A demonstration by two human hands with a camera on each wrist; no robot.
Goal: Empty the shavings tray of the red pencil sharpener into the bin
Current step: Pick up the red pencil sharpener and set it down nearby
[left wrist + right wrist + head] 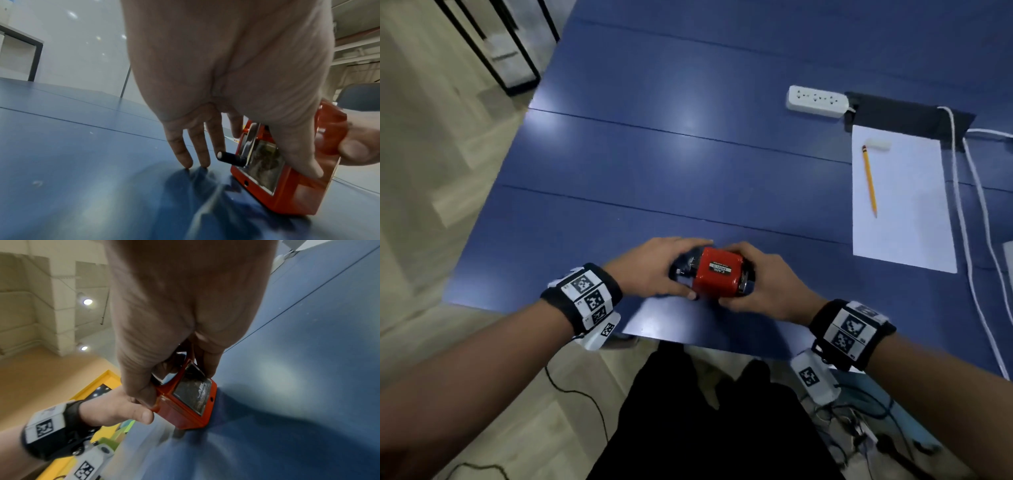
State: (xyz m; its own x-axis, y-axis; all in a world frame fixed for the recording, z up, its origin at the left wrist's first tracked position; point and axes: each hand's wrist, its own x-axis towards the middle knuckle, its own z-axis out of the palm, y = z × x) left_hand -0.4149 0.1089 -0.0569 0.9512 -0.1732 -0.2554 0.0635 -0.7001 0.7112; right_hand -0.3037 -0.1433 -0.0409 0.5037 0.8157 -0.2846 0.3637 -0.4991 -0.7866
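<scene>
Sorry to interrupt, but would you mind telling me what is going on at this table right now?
A person holds a red pencil sharpener with both hands near the front edge of the blue table. The left hand is at the crank end, its thumb on the sharpener's side; the right hand grips the other end. The shavings tray is not yet pulled out. A pencil lies on a paper sheet further right. No bin is visible.
</scene>
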